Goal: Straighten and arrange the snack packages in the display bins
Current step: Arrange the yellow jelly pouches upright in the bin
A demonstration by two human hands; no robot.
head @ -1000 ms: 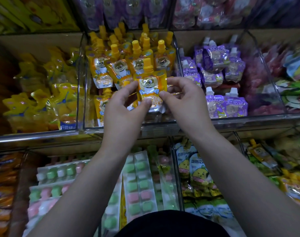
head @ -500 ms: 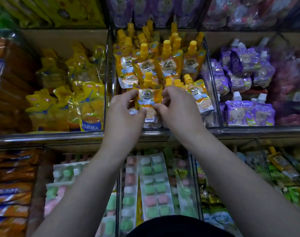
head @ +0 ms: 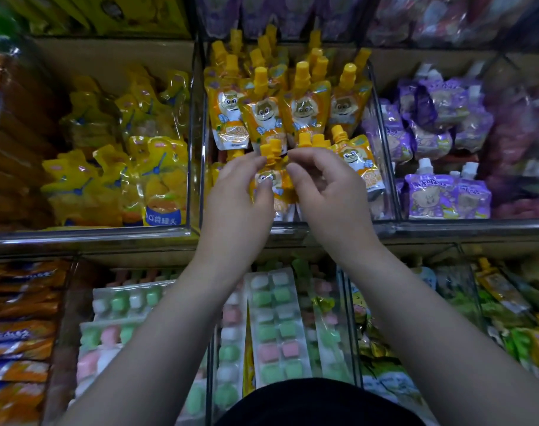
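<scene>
**Orange pouch held at the front of the middle bin**

Gripping one orange pouch point(head: 269, 179) in both hands, upright and cap up, just inside the front of the clear middle bin point(head: 199, 124). With the left hand point(head: 237, 198), pinching the pouch's left edge, thumb across the printed face, fingers curled behind. With the right hand point(head: 326, 192), pinching the upper right edge close under the cap, fingers curled in narrow.

Behind the held pouch, toward the back of the bin, standing pouches point(head: 302, 109) of the same orange kind, caps up, overlapping in rows. At the bin's front right, just beside the right hand, one tilted pouch point(head: 355, 162) leaning toward the right wall. Close round the held cap, more yellow caps crowded together.

Outside the bin: to its left, yellow packs point(head: 157, 179); to its right, purple pouches point(head: 440, 195) with white caps; below it, blister trays point(head: 277, 321) of green, pink and white candy.
</scene>
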